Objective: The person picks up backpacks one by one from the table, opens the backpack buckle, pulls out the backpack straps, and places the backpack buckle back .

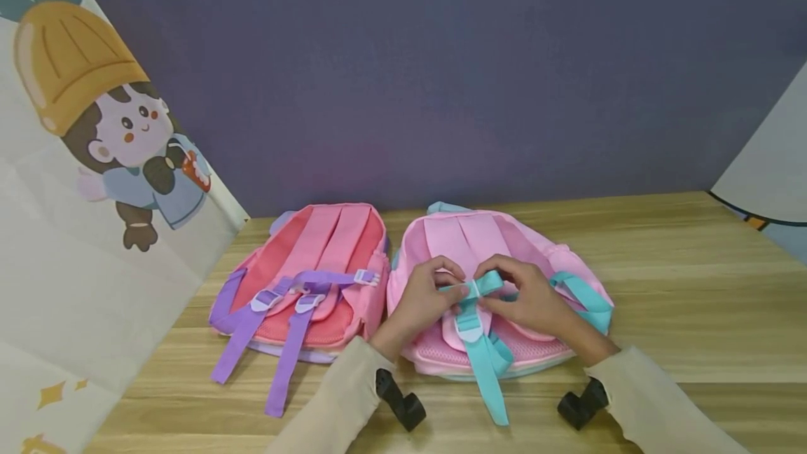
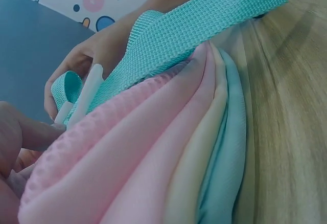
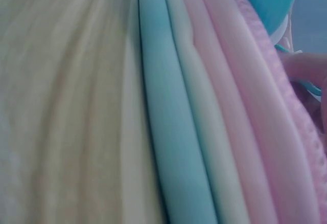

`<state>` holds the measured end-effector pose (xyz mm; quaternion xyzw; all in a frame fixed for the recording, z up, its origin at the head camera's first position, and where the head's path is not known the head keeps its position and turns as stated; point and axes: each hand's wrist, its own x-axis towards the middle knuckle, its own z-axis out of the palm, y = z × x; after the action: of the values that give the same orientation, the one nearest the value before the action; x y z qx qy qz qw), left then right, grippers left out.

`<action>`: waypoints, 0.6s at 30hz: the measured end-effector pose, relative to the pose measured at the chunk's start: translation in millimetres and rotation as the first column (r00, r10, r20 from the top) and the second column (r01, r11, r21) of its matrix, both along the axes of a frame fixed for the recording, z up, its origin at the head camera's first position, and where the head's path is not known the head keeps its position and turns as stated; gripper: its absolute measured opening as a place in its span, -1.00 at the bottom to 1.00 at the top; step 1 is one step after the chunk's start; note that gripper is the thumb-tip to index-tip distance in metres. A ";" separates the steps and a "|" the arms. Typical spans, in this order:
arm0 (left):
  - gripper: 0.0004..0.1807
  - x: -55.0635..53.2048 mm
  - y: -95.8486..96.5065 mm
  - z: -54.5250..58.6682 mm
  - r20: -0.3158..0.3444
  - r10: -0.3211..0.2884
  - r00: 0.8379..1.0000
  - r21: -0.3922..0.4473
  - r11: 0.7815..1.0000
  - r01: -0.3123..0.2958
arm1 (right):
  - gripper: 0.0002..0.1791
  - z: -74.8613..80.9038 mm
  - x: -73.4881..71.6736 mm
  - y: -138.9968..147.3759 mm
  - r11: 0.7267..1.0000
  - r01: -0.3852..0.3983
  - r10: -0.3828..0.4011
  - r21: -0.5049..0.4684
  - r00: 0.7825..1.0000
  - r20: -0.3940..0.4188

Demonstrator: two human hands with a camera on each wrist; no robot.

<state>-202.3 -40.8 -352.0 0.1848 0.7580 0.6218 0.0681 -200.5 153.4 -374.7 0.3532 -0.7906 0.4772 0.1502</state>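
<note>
A light pink backpack (image 1: 532,240) lies on the table with its shoulder straps up. Above its lower half, my left hand (image 1: 424,300) pinches a teal webbing strap beside a small white plastic piece (image 1: 473,290). My right hand (image 1: 528,294) pinches the folded loop of the teal strap (image 1: 489,283) just right of that piece. Below them, a white strap adjuster (image 1: 469,329) has a loose teal strap end (image 1: 488,387) hanging past the bag's bottom edge. The left wrist view shows the white piece (image 2: 88,95) between both hands. Fingers partly hide the threading.
A coral-pink backpack (image 1: 334,244) with purple straps (image 1: 290,363) and white buckles lies close on the left. Another teal strap (image 1: 583,300) curves at the pink bag's right side. The wooden table (image 1: 687,286) meets a dark wall panel (image 1: 441,76) behind.
</note>
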 end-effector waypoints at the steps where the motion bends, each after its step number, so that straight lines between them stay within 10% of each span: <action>1: -0.86 0.1 -0.1 -0.2 -0.004 0.003 1.000 0.002 1.000 -0.003 | -0.68 0.2 0.0 0.1 1.000 -0.006 0.006 -0.007 1.000 0.005; 11: -0.76 0.9 -2.2 -5.2 -0.263 -0.077 0.962 -0.201 0.979 0.024 | -0.76 0.8 -0.4 0.9 1.000 -0.010 0.010 -0.002 0.999 0.031; 18: -0.73 5.8 0.8 -8.4 -0.369 -0.022 0.929 -0.282 0.955 -0.089 | -0.77 3.6 2.4 0.1 1.000 0.007 -0.007 0.012 0.998 0.062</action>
<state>-196.5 -40.0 -360.4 0.2728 0.8441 0.4577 -0.0594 -198.1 153.6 -371.1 0.3363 -0.7988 0.4829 0.1251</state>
